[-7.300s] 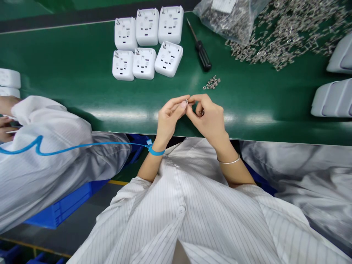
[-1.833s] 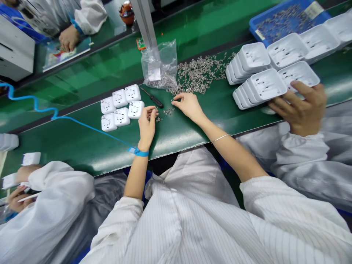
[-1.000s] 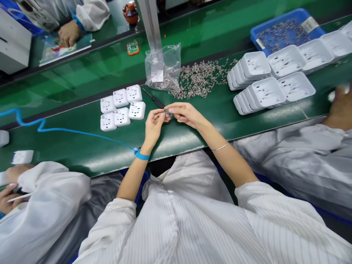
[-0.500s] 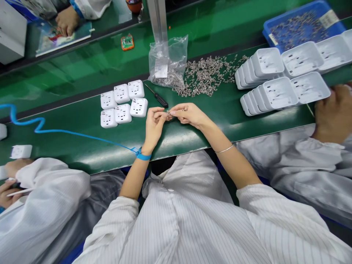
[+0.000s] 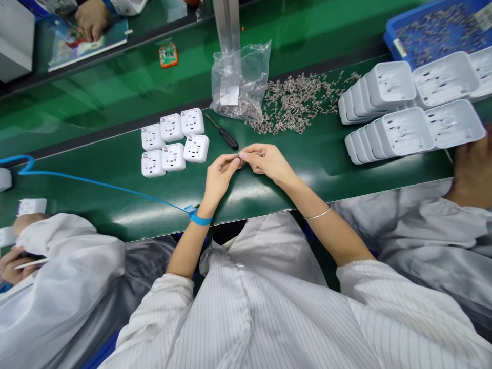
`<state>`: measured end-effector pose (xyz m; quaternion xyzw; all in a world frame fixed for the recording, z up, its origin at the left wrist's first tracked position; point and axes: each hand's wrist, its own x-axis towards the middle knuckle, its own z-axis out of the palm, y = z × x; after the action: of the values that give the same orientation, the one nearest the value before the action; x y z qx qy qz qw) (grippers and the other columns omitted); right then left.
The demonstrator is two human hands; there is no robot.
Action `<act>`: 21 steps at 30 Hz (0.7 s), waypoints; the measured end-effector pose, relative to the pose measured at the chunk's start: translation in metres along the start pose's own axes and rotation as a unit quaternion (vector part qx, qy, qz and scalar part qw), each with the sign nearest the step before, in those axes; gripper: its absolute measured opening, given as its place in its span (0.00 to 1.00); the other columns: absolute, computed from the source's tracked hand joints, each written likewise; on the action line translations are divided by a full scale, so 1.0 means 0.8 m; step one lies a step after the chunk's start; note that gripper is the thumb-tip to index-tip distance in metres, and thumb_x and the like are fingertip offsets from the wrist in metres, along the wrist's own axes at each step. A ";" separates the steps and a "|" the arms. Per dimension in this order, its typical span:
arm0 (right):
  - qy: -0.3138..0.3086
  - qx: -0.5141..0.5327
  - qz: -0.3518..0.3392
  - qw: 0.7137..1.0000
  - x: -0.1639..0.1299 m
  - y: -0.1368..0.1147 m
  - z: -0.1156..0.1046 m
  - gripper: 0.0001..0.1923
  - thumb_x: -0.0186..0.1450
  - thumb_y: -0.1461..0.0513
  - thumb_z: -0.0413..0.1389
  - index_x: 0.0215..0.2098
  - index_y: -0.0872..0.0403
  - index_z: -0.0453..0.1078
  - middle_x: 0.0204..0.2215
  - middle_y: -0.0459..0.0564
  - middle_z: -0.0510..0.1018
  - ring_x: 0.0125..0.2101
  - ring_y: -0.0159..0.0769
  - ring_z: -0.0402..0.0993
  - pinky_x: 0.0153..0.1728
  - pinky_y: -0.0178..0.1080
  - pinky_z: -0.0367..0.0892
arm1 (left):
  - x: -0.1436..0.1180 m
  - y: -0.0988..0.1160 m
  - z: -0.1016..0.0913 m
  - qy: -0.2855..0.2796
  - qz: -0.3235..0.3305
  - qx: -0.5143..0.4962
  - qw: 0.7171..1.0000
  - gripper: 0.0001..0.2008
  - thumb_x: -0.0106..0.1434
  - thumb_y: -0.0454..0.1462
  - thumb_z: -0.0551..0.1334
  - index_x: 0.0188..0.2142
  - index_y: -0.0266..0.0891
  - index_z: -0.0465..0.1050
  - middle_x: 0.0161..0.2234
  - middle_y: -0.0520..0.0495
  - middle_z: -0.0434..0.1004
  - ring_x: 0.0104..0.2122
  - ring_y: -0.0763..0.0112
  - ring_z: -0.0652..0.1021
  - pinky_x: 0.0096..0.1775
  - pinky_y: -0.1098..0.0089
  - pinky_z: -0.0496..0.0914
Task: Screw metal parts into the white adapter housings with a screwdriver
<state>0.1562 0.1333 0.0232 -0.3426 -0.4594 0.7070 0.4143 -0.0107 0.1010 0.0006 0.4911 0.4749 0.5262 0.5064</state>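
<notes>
Though tiny, metal parts [image 5: 261, 154] apparently in grip: left hand [image 5: 219, 175], right hand [image 5: 273, 164], over glossy green bench [image 5: 323, 171].

A tiny silvery part [image 5: 237, 155] is being pinched between fingertips of the left hand [image 5: 219, 178] and right hand [image 5: 272, 164], just nearer than the screwdriver's [image 5: 227, 137] handle end. More shiny parts [image 5: 261, 153] are lying bunched in the right hand's curled fingers, right of the screwdriver; their exact shape is too small to tell.

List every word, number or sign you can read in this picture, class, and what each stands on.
No text can be read.
White label on the plastic bag: too small to read.
Pale labels on the blue tray: too blurred to read.
</notes>
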 end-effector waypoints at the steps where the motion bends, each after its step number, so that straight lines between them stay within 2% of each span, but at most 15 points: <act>1: 0.004 -0.013 -0.003 1.000 -0.001 0.000 0.001 0.23 0.55 0.49 0.69 0.34 0.60 0.75 0.14 0.35 0.57 0.16 0.19 0.46 0.16 0.30 0.40 | 0.000 -0.001 0.000 0.000 0.000 0.005 1.000 0.20 0.58 0.51 0.71 0.40 0.39 0.78 0.37 0.49 0.84 0.38 0.72 0.84 0.45 0.71 0.79; 6: 0.051 -0.115 -0.037 0.991 -0.005 0.000 0.004 0.16 0.60 0.54 0.65 0.35 0.59 0.76 0.15 0.37 0.61 0.17 0.22 0.53 0.18 0.31 0.48 | -0.001 -0.001 0.000 -0.006 -0.008 0.008 1.000 0.21 0.61 0.54 0.68 0.41 0.39 0.77 0.37 0.48 0.83 0.37 0.72 0.84 0.43 0.70 0.80; 11: 0.091 -0.197 -0.093 0.972 -0.008 0.002 0.007 0.11 0.62 0.57 0.63 0.34 0.58 0.76 0.19 0.40 0.67 0.22 0.23 0.59 0.23 0.30 0.53 | -0.005 0.006 0.004 -0.046 -0.031 -0.018 0.998 0.20 0.65 0.55 0.63 0.37 0.40 0.71 0.32 0.51 0.80 0.34 0.74 0.83 0.41 0.72 0.79; 14: 0.083 -0.156 -0.070 0.982 -0.008 0.003 0.005 0.13 0.61 0.55 0.64 0.35 0.58 0.75 0.19 0.40 0.67 0.20 0.23 0.58 0.21 0.30 0.52 | -0.009 0.012 0.006 -0.082 -0.055 -0.051 0.994 0.20 0.66 0.56 0.62 0.36 0.41 0.67 0.31 0.53 0.78 0.33 0.74 0.82 0.40 0.71 0.79; 17: 0.063 -0.070 -0.025 0.995 -0.008 0.002 0.003 0.17 0.59 0.53 0.66 0.35 0.58 0.73 0.16 0.37 0.62 0.16 0.21 0.53 0.17 0.31 0.48 | -0.013 0.017 0.007 -0.111 -0.065 -0.056 0.990 0.19 0.66 0.54 0.63 0.36 0.41 0.66 0.30 0.54 0.77 0.32 0.74 0.82 0.40 0.71 0.78; 19: 0.045 -0.021 -0.009 0.999 -0.009 0.000 0.003 0.19 0.57 0.51 0.68 0.34 0.58 0.72 0.15 0.35 0.59 0.15 0.20 0.50 0.16 0.30 0.44 | -0.013 0.018 0.007 -0.097 -0.056 -0.047 0.993 0.19 0.65 0.53 0.65 0.36 0.41 0.66 0.29 0.54 0.76 0.32 0.74 0.83 0.39 0.72 0.78; 21: 0.031 0.010 -0.006 0.999 -0.009 -0.001 0.004 0.20 0.56 0.51 0.69 0.33 0.58 0.72 0.14 0.34 0.57 0.15 0.19 0.48 0.16 0.30 0.42 | -0.011 0.017 0.006 -0.055 -0.035 -0.029 0.997 0.18 0.65 0.51 0.66 0.37 0.41 0.66 0.30 0.54 0.77 0.32 0.74 0.83 0.38 0.73 0.78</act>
<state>0.1565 0.1258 0.0262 -0.3579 -0.4410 0.6981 0.4359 -0.0069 0.0913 0.0144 0.4876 0.4479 0.4942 0.5634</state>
